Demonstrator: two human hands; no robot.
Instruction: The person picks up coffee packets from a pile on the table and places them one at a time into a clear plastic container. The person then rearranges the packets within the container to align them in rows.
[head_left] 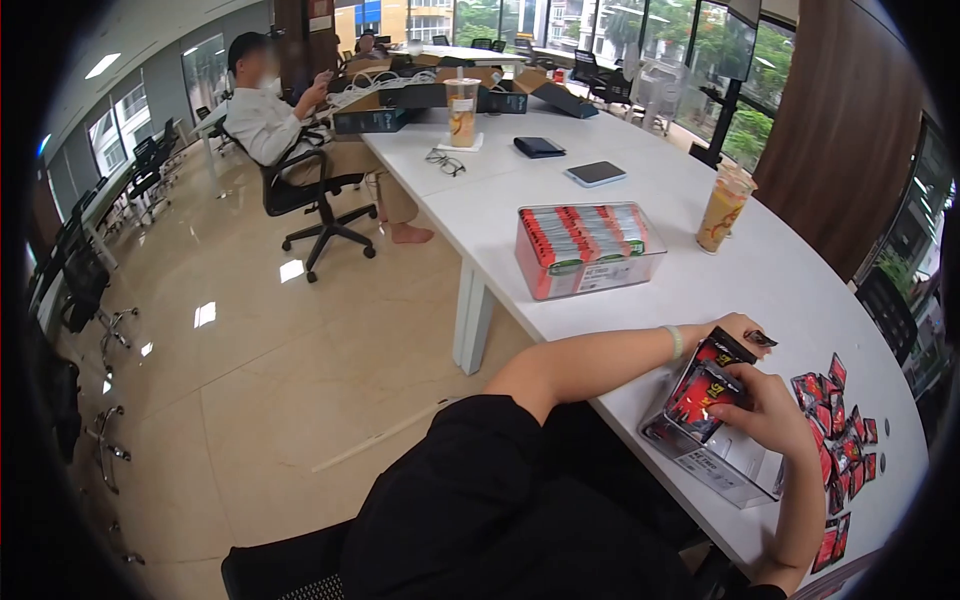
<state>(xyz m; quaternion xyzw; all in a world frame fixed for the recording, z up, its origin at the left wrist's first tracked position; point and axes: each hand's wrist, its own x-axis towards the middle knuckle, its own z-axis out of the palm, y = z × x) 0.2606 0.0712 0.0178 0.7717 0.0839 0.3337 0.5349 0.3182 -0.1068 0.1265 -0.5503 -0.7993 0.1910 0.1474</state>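
A clear plastic box (pixel 715 472) stands at the table's near edge, with black-and-red packets (pixel 700 398) upright in its left part. My right hand (pixel 768 408) reaches over the box, thumb and fingers pinched on one of these packets. Behind the box is my left hand (pixel 738 328), partly hidden by the packets; a small dark packet (pixel 760 339) shows by its fingers. Many loose black-and-red packets (pixel 848 440) lie scattered on the table right of the box.
A clear box of red-and-white packets (pixel 587 250) stands farther up the white table (pixel 480 205). Beyond are two drink cups (pixel 724 208), a phone (pixel 596 174), a wallet (pixel 540 147), glasses (pixel 446 163) and open cartons (pixel 370 120). A person (pixel 265 110) sits at the left.
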